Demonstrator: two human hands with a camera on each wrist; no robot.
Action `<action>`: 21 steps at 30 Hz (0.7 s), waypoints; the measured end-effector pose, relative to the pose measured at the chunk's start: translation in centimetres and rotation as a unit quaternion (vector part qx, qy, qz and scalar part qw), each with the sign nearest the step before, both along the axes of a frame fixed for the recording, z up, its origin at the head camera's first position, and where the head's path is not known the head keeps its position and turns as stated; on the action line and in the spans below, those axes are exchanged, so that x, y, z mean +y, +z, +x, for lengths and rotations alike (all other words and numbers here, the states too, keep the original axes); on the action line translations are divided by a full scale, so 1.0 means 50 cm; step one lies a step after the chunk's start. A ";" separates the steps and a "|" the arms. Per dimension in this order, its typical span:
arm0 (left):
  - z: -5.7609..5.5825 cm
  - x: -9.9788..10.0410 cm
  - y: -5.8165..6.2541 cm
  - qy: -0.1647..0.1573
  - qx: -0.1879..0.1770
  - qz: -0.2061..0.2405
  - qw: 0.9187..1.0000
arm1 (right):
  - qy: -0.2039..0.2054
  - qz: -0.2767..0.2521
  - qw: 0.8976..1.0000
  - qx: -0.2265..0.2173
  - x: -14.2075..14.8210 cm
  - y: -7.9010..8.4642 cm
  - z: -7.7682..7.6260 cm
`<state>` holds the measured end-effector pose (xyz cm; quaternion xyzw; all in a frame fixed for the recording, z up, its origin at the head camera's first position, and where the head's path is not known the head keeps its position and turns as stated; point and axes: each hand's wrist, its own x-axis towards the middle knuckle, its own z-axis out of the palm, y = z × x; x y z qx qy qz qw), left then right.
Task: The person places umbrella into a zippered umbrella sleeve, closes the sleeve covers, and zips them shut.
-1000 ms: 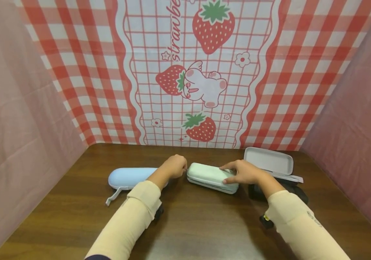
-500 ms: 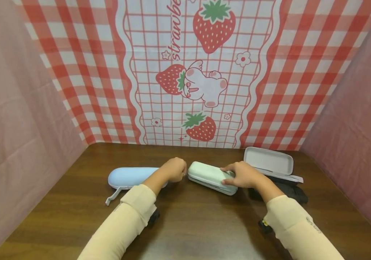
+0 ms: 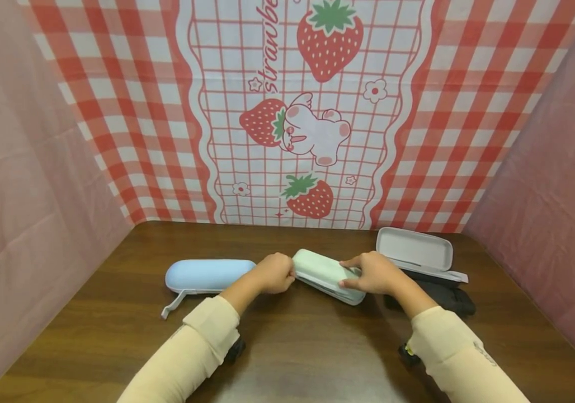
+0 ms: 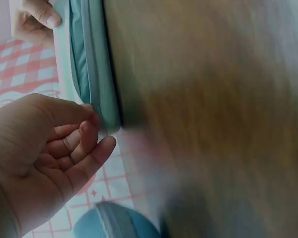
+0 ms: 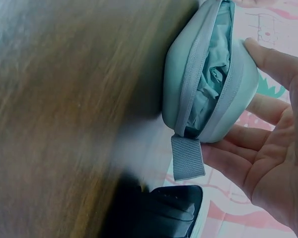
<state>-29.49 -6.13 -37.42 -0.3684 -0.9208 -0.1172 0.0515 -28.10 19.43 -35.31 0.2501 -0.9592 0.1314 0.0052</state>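
Note:
A pale green zip case [image 3: 317, 266] lies on the table between both hands, angled with its left end farther back. My right hand [image 3: 375, 272] grips its right end, thumb on the near side and fingers over the top. At the case's left end, my left hand [image 3: 274, 272] pinches thumb and forefinger together on the zipper pull, mostly hidden by the fingertips. In the right wrist view the zip gapes, showing crumpled green lining [image 5: 211, 79], and a grey fabric tab [image 5: 187, 158] hangs from the end. Teal lining also shows along the parted side in the left wrist view.
A light blue case [image 3: 207, 274] with a grey strap lies left, partly behind the left forearm. Back right stands an opened case with a grey lid [image 3: 415, 249], a black item [image 3: 443, 296] in front of it. Checked strawberry cloth [image 3: 312, 134] hangs behind the table.
My left hand has come slightly nearer and to the right, round the case's left end. The case has turned a little, its right end shifting towards me. My right hand keeps its grip.

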 end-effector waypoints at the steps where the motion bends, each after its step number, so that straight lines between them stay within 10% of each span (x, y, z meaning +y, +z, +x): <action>1: 0.002 0.004 -0.002 -0.003 0.002 0.004 1.000 | 0.001 0.000 1.000 0.001 -0.001 0.000 0.001; 21: 0.034 0.063 -0.012 -0.047 -0.038 0.046 0.997 | 0.006 0.014 0.999 0.035 -0.019 -0.005 0.016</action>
